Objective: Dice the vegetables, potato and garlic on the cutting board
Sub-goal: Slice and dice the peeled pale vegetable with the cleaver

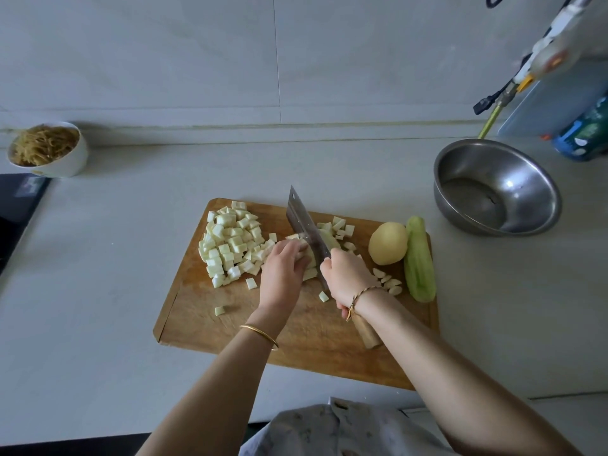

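pale grey countertop against a tiled wall. wooden cutting board (pixel 296 327) is the reference for everything below.

on the board:
- left hand (pixel 283 274), fingers curled down over the pale vegetable piece (pixel 324 240) near board centre, holding it in place. gold bangle (pixel 260 335) on that wrist.
- right hand (pixel 348 278) wrapped round the cleaver (pixel 304 222) handle. wooden handle end sticks out below the wrist, blade edge is down in the vegetable piece, just beside the left fingertips. cord bracelet (pixel 358 297) on that wrist.
- one big pile of diced cubes (pixel 230 241) at the board's far-left corner, too many to count.
- one smaller cluster of cubes (pixel 340 227) on the far side, right of the blade.
- three stray cubes (pixel 219 311) apart from the piles, toward the near side.
- one whole potato (pixel 387 243) toward the right end, uncut.
- one peeled green vegetable (pixel 419 261) along the right edge, touching the potato, uncut.
- garlic cloves (pixel 388 281) between right wrist and green vegetable. four visible, the wrist covers part of the group.

off the board:
- one steel bowl (pixel 496 187) beyond the far-right corner, apart from the board.
- one white bowl (pixel 49 149) of brownish shreds well off to the far left, by the wall.
- dark cooktop (pixel 16 209) edge further left.
- one blue-green container (pixel 585 133) past the steel bowl, blurred, label unreadable.
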### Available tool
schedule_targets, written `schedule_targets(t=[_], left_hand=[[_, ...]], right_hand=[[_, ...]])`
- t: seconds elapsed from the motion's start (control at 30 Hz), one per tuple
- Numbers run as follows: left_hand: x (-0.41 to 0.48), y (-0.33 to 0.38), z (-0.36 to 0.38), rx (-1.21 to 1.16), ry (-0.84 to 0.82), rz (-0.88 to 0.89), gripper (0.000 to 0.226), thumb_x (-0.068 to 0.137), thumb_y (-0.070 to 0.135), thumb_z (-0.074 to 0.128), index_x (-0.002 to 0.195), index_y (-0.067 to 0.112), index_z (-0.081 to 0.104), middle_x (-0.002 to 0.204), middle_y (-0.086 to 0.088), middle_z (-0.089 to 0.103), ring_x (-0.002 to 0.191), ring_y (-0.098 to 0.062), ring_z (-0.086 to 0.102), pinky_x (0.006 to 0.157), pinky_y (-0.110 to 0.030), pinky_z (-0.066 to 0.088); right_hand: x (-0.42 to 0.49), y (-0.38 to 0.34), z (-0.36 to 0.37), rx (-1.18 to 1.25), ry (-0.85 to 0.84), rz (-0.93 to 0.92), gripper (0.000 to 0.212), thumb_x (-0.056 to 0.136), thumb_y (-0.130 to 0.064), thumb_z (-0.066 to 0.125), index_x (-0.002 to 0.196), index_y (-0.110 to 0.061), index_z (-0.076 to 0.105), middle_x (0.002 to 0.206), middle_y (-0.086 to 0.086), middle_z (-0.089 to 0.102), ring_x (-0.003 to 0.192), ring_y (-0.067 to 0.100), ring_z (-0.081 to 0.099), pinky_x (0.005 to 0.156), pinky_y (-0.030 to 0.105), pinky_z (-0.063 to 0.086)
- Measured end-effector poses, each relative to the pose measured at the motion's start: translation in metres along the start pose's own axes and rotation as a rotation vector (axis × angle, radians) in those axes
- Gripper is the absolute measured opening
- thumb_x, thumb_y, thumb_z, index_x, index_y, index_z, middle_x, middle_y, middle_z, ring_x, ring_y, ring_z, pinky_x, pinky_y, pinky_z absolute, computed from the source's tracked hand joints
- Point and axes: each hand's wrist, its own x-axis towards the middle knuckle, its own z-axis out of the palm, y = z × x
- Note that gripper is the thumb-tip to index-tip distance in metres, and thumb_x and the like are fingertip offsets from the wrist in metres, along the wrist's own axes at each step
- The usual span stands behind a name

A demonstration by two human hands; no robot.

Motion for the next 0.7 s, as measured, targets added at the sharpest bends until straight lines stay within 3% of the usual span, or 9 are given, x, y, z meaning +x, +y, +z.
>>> schedule_targets(t=[0.13,0.27,0.43,0.57,0.7], left_hand=[[-0.001,0.000,-0.001,-0.006,-0.006,-0.022,0.019,0.092,0.014,0.060,0.109,0.009,0.064,0.116,-0.002,0.060,0.100,-0.008,0.049,0.081,-0.019,0.035],[-0.001,0.000,-0.002,-0.021,-0.014,-0.038,0.020,0.092,0.015,0.060,0.111,0.009,0.063,0.117,-0.003,0.061,0.107,-0.013,0.052,0.083,-0.019,0.035],[0.000,0.003,-0.004,-0.044,-0.021,-0.080,0.023,0.091,0.017,0.061,0.113,0.009,0.062,0.117,-0.003,0.059,0.104,-0.013,0.052,0.082,-0.021,0.036],[0.004,0.003,-0.005,-0.033,-0.049,-0.131,0.025,0.090,0.020,0.062,0.113,0.011,0.060,0.113,-0.003,0.059,0.102,-0.016,0.055,0.079,-0.022,0.038],[0.005,0.003,-0.005,-0.034,-0.048,-0.149,0.024,0.090,0.020,0.064,0.111,0.009,0.062,0.115,-0.003,0.060,0.103,-0.017,0.056,0.082,-0.024,0.043]], right_hand=[[0.001,0.009,0.019,0.008,0.046,-0.007,0.025,0.103,-0.025,0.029,0.095,-0.009,0.047,0.075,0.002,0.049,0.072,0.024,0.059,0.069,0.042,0.056],[0.000,0.015,0.024,0.027,0.091,0.005,0.024,0.102,-0.025,0.031,0.087,-0.011,0.043,0.069,-0.001,0.046,0.070,0.024,0.055,0.064,0.038,0.048],[-0.001,0.016,0.020,0.057,0.071,0.006,0.023,0.099,-0.023,0.038,0.087,-0.007,0.047,0.079,0.010,0.057,0.067,0.028,0.061,0.065,0.042,0.053],[-0.006,0.019,0.012,0.098,0.085,0.002,0.022,0.096,-0.022,0.038,0.080,-0.009,0.045,0.072,0.010,0.054,0.055,0.026,0.057,0.049,0.033,0.045],[-0.018,0.019,-0.001,0.128,0.111,-0.015,0.017,0.098,-0.021,0.035,0.089,-0.011,0.045,0.069,0.007,0.053,0.035,0.017,0.049,0.032,0.019,0.034]])
